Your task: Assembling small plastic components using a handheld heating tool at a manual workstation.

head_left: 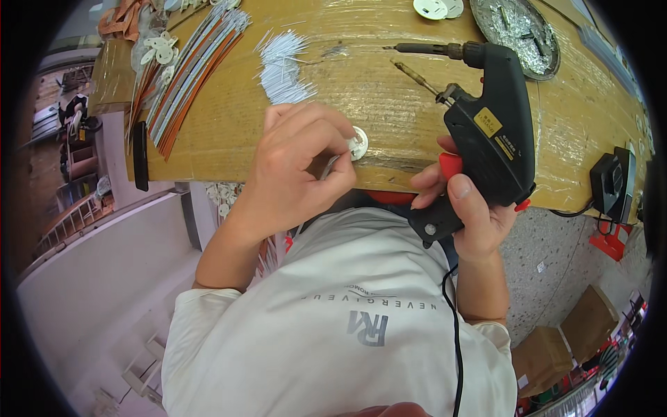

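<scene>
A: Starting from the left, I see a fan of long flat strips (191, 66), orange and grey, lying on the table (389, 111), with a loose bundle of thin silver wires (283, 66) just beside them.

B: And my left hand (295, 167)?

A: It is closed in a pinch. Thumb and fingers grip a small white round disc (358, 142) and what looks like a thin metal piece under it, right at the table's near edge. The disc touches the table or sits just above it; I cannot tell which.

B: My right hand (469, 208) is wrapped around the handle of the black soldering gun (490, 132), with a finger by the red trigger. Its tip points left, across the table, well apart from the disc.

A: So I judge that we are at the holding step: the part is pinched in place and the gun is ready but not on it.

B: Then the next move calls for swinging the tip down to the disc while my left hand holds it steady, with fingertips clear of the hot end.

A: Farther right, more white discs (438, 8) and a round foil-lined tray (517, 35) sit at the far side, and a black box (611, 182) hangs at the table's right edge.
</scene>
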`<action>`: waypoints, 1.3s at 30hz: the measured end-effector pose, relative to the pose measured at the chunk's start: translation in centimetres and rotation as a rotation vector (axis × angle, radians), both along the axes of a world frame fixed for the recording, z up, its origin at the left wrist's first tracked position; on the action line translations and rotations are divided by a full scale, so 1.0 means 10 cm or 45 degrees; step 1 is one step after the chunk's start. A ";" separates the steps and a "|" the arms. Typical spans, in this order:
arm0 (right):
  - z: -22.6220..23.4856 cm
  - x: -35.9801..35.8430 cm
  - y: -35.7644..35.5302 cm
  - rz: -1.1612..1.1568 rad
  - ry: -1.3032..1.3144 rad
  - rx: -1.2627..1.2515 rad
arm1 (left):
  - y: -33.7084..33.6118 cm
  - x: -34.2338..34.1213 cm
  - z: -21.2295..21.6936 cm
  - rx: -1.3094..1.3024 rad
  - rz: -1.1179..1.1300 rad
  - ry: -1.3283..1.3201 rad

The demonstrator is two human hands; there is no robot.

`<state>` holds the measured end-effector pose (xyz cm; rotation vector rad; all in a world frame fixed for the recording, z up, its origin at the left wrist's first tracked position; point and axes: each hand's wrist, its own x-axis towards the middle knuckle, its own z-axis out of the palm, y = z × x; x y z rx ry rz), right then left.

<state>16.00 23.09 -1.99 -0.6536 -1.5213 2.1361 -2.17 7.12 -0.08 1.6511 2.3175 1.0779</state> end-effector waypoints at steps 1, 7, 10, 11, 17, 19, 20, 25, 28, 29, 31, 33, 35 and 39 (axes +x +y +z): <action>0.00 0.02 0.00 0.001 0.004 -0.007 | 0.00 0.00 0.02 -0.007 0.001 0.004; -0.04 0.05 -0.01 -0.032 0.080 -0.025 | 0.06 -0.06 0.06 -0.164 -0.017 -0.115; -0.03 0.05 0.00 0.006 0.062 -0.041 | 0.10 -0.07 0.06 -0.171 -0.020 -0.094; -0.03 0.07 0.01 0.034 0.055 -0.050 | 0.11 -0.08 0.05 -0.160 -0.038 -0.094; -0.04 0.09 0.03 0.076 0.058 -0.033 | 0.18 -0.13 0.12 -0.259 -0.095 -0.085; -0.04 0.09 0.04 0.091 0.071 -0.028 | 0.21 -0.17 0.16 -0.291 -0.133 -0.096; -0.01 0.08 0.03 0.058 0.066 -0.039 | 0.22 -0.18 0.19 -0.393 -0.131 -0.103; -0.06 0.11 0.04 0.037 0.069 -0.092 | 0.27 -0.17 0.23 -0.516 -0.136 -0.073; -0.05 0.08 0.02 -0.089 0.112 -0.128 | 0.29 -0.13 0.26 -0.554 -0.124 0.010; -0.05 0.08 0.04 -0.079 0.111 -0.111 | 0.31 -0.12 0.26 -0.562 -0.116 0.000; -0.04 0.09 0.04 -0.071 0.113 -0.099 | 0.32 -0.13 0.26 -0.577 -0.109 -0.006; -0.02 0.09 0.04 -0.074 0.056 -0.153 | 0.32 -0.15 0.26 -0.573 -0.127 -0.019; -0.01 0.08 0.05 -0.060 0.066 -0.150 | 0.33 -0.17 0.25 -0.537 -0.143 -0.060; -0.01 0.09 0.04 -0.068 0.052 -0.205 | 0.36 -0.22 0.27 -0.550 -0.187 -0.121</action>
